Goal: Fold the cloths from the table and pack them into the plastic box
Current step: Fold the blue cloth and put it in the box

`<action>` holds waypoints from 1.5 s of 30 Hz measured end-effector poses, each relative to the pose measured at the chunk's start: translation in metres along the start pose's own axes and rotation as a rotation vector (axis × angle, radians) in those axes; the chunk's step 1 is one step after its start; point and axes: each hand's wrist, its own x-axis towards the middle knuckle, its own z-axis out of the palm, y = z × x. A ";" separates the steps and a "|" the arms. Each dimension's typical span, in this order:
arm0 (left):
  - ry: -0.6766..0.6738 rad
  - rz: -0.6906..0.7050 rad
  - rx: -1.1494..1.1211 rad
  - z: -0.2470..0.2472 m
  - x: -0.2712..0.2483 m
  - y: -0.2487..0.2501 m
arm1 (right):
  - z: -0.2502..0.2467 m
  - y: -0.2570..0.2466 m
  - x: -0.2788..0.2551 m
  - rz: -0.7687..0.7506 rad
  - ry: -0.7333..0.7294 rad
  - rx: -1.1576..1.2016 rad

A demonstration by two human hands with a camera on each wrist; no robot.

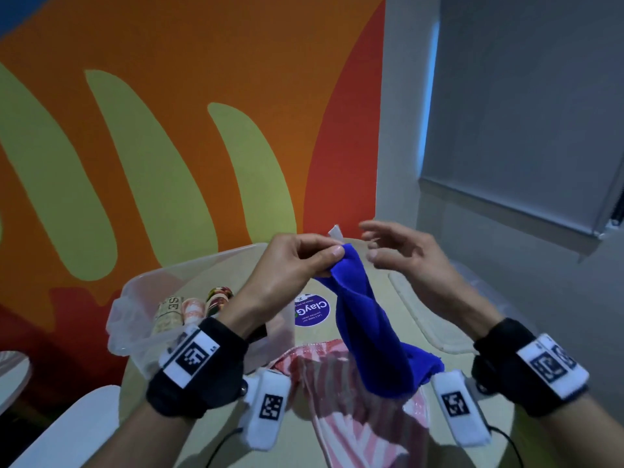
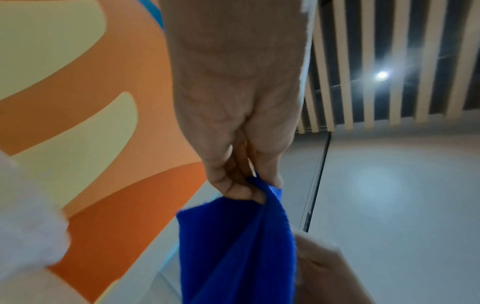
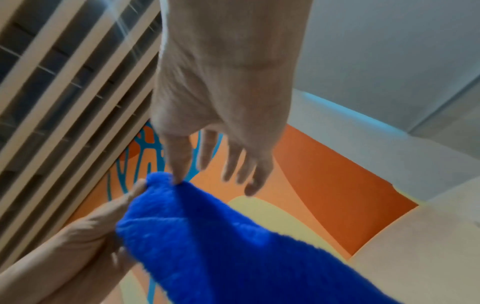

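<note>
A blue cloth [image 1: 368, 319] hangs twisted in the air above the table. My left hand [image 1: 300, 261] pinches its top corner between thumb and fingers; the left wrist view shows the same grip on the blue cloth [image 2: 239, 242]. My right hand [image 1: 395, 248] hovers just right of that corner with fingers spread and relaxed, holding nothing. In the right wrist view its thumb tip [image 3: 179, 176] is at the blue cloth [image 3: 221, 242]. A red-and-white striped cloth [image 1: 354, 400] lies on the table below. The clear plastic box [image 1: 141, 298] stands at the left, with rolled cloths inside.
The round beige table [image 1: 371, 292] carries a purple round sticker [image 1: 312, 310]. An orange and green painted wall rises behind the box. A white chair back [image 1: 67, 430] stands at the lower left. A grey window blind [image 1: 526, 113] is at the right.
</note>
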 end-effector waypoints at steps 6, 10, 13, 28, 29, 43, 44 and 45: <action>-0.133 0.140 0.202 -0.044 0.022 0.045 | -0.003 -0.024 0.020 0.056 -0.328 -0.179; -0.103 0.185 0.277 -0.066 0.033 0.060 | -0.001 -0.045 0.032 0.031 -0.363 -0.093; -0.047 0.227 0.181 -0.077 0.039 0.072 | 0.001 -0.056 0.042 0.028 -0.262 0.121; -0.078 0.267 -0.027 -0.098 0.035 0.117 | 0.040 -0.101 0.047 -0.081 -0.252 0.261; -0.101 0.258 0.009 -0.096 0.034 0.115 | 0.041 -0.102 0.046 -0.106 -0.252 0.143; -0.044 0.198 0.323 -0.120 0.016 0.100 | 0.014 -0.100 0.031 -0.018 -0.237 -0.119; -0.040 0.213 0.303 -0.120 0.014 0.105 | 0.012 -0.109 0.029 -0.068 -0.212 -0.110; -0.037 0.233 0.262 -0.119 0.012 0.110 | 0.011 -0.119 0.026 -0.132 -0.174 -0.086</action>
